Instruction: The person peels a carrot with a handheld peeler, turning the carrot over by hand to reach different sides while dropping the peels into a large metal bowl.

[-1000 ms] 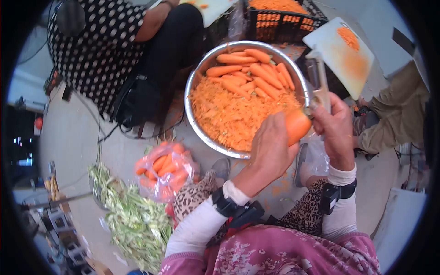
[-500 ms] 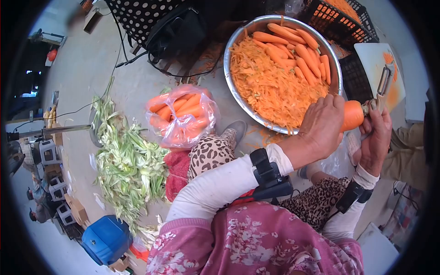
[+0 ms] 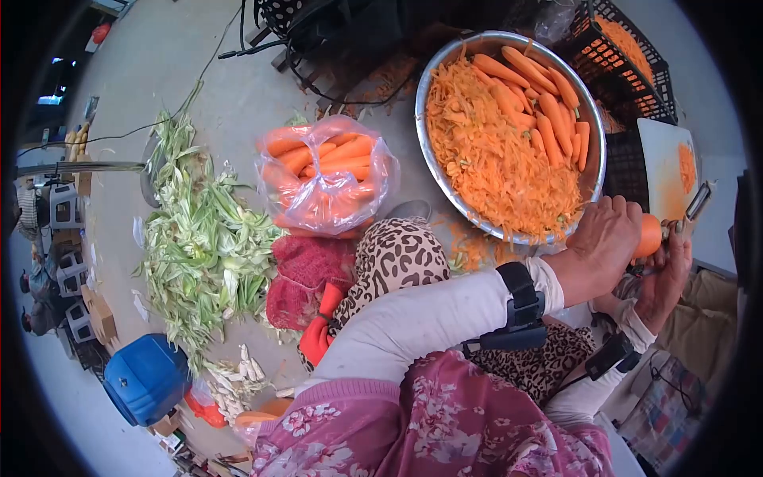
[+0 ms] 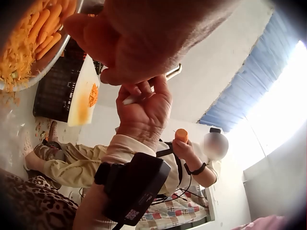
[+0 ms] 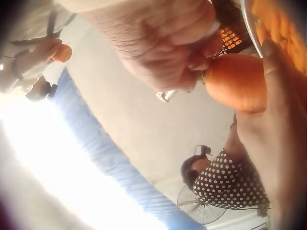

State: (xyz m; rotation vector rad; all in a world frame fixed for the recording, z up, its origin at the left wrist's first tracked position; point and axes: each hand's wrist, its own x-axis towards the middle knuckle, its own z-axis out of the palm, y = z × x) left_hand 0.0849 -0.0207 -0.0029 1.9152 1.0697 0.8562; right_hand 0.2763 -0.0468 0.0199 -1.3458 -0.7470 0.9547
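Note:
A thick orange carrot lies crosswise between both hands, just beyond the basin's near right edge. My left hand grips its body, with the fingers wrapped over it. At the stem end, my right hand holds a peeler whose metal head points up and away. The right wrist view shows the carrot up close, with the right fingertips right at its stem. In the left wrist view the left hand hides the carrot, while the peeler's handle lies across the right palm.
A steel basin holds carrot peelings and several peeled carrots. Left of it are a plastic bag of carrots and corn husks. A black crate and cutting board stand right. Another person holds a carrot piece.
The head view has turned left, so basin, bag and hands appear farther right, and a blue container has come into view. Both hands keep hold of the same carrot and peeler.

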